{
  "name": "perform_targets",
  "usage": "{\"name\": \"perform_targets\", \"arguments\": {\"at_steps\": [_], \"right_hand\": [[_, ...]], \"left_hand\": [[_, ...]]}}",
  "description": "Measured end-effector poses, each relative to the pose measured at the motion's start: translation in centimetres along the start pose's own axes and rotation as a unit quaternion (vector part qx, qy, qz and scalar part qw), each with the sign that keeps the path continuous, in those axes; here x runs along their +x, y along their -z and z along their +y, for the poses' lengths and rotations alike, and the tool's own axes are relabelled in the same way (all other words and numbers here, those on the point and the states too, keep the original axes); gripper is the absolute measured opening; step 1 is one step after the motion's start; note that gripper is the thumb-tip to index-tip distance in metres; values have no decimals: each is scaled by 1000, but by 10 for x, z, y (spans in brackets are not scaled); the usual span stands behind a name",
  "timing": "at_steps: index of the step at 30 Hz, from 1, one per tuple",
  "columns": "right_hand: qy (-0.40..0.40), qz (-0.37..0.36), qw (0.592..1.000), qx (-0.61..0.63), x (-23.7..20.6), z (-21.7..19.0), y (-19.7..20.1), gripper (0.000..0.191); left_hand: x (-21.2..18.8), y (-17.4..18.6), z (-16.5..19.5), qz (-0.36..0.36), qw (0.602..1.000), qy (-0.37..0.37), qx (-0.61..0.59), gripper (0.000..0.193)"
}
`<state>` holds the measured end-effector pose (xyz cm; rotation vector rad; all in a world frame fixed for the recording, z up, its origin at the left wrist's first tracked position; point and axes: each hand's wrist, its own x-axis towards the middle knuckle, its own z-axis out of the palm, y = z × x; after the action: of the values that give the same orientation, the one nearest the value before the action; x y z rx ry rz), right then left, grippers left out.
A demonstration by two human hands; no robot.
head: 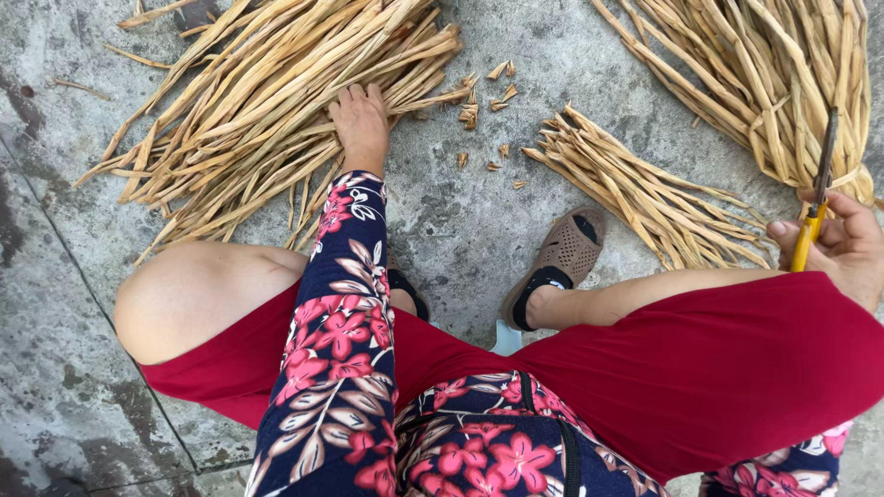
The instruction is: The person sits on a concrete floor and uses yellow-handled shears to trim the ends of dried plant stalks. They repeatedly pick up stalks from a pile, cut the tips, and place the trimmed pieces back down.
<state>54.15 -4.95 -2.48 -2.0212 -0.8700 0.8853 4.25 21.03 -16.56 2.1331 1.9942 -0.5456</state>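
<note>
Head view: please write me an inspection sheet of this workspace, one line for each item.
Surface: grey concrete floor, stained, with a joint line at the left.
Job's things: left hand rests on a loose pile of dried stalks; right hand grips a yellow-handled knife.
Clutter: small bundle of stalks, larger heap, cut bits.
Grippers: left fingers flat on the pile; right fingers closed on the handle.
Cables: nothing seen.
Surroundings: brown sandal on one foot.

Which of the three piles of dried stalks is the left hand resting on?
The left hand rests on the big loose pile at upper left; the small trimmed bundle and right pile lie untouched.
</note>
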Motion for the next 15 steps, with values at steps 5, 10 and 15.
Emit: {"name": "perform_targets", "arguments": {"at_steps": [5, 10, 15], "right_hand": [[10, -31, 999, 1, 3, -15, -7, 39], [63, -49, 997, 24, 2, 5, 8, 40], [121, -62, 989, 59, 4, 25, 41, 44]], "left_hand": [[-3, 1, -1, -7, 999, -30, -13, 30], [-15, 17, -15, -51, 973, -2, -224, 18], [-27, 59, -29, -7, 952, -71, -298, 31]]}}
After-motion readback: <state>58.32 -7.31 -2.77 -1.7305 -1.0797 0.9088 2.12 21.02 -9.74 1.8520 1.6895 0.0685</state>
